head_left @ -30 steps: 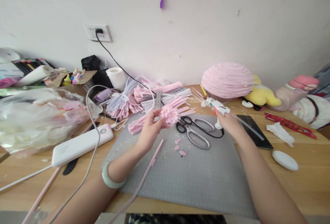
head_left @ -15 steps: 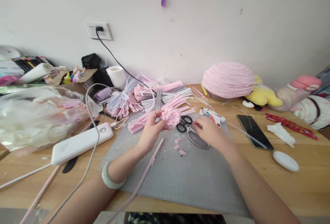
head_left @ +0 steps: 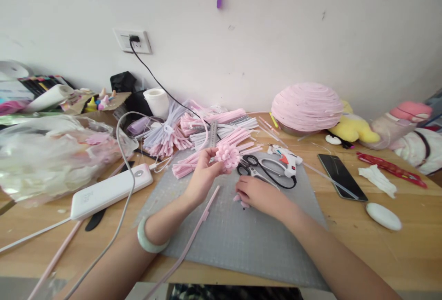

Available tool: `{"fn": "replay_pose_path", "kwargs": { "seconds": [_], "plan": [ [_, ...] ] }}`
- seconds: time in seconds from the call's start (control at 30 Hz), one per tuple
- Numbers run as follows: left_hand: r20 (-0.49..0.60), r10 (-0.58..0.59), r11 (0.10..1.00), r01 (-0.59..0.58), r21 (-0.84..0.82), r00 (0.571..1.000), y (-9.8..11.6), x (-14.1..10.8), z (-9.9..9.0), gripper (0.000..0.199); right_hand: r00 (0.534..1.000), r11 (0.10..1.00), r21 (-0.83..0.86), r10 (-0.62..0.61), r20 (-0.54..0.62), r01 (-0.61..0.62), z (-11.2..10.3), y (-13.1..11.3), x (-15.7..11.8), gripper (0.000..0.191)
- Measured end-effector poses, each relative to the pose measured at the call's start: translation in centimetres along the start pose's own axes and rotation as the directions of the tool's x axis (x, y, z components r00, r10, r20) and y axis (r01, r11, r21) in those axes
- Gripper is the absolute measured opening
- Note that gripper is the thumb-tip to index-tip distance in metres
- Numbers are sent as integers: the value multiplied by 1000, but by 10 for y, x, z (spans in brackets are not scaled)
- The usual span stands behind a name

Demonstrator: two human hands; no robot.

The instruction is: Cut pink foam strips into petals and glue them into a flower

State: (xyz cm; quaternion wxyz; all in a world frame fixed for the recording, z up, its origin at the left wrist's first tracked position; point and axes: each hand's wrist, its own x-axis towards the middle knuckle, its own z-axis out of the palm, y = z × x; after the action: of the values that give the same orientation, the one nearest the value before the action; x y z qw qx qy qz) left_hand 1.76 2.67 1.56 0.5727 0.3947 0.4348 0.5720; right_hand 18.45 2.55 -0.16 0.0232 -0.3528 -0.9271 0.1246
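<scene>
My left hand (head_left: 203, 173) pinches a fluffy pink flower (head_left: 227, 156) above the grey cutting mat (head_left: 262, 245). To its right, my right hand (head_left: 253, 193) is lowered over the mat with curled fingers, at the small pink petal pieces (head_left: 237, 197). Those fingers partly cover the pieces, and whether they grip one is hidden. Scissors with black handles (head_left: 244, 165) lie just behind my right hand. A white glue gun (head_left: 290, 164) rests beyond them, its black cord curving near the blades. One long pink strip (head_left: 193, 235) runs along the mat's left part.
Bundles of pink and lilac pipe cleaners (head_left: 162, 136) lie behind the mat. A white power bank (head_left: 112, 192) and a plastic bag (head_left: 51, 157) are at left. On the right are a phone (head_left: 340, 175), a white oval object (head_left: 383, 216) and a pink dome (head_left: 307, 106).
My right hand has moved left and down, from beside the scissors to the petal pieces, uncovering the glue gun and its cord. My left hand keeps the flower in nearly the same place.
</scene>
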Motion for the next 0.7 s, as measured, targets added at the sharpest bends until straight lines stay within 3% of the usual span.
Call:
{"fn": "replay_pose_path", "kwargs": {
  "seconds": [0.2,0.33,0.4,0.57,0.7],
  "plan": [
    [16,-4,1000,4,5,1000,-2,0,-2,36,986,978,128,167,-18,-164,-6,-3,-3,8],
    [23,0,1000,0,12,1000,-2,0,-2,36,955,923,325,260,-140,-204,-16,4,-9,20],
    [34,0,1000,-1,23,999,-2,-1,-1,35,928,863,463,321,-190,-204,-24,7,-13,19],
    [90,-34,998,30,49,995,-1,-6,3,32,861,615,776,464,-211,-141,-39,10,-19,13],
    [139,-58,997,50,64,989,-5,-9,6,32,810,635,770,483,-333,-62,-38,6,-16,10]
  ]
}}
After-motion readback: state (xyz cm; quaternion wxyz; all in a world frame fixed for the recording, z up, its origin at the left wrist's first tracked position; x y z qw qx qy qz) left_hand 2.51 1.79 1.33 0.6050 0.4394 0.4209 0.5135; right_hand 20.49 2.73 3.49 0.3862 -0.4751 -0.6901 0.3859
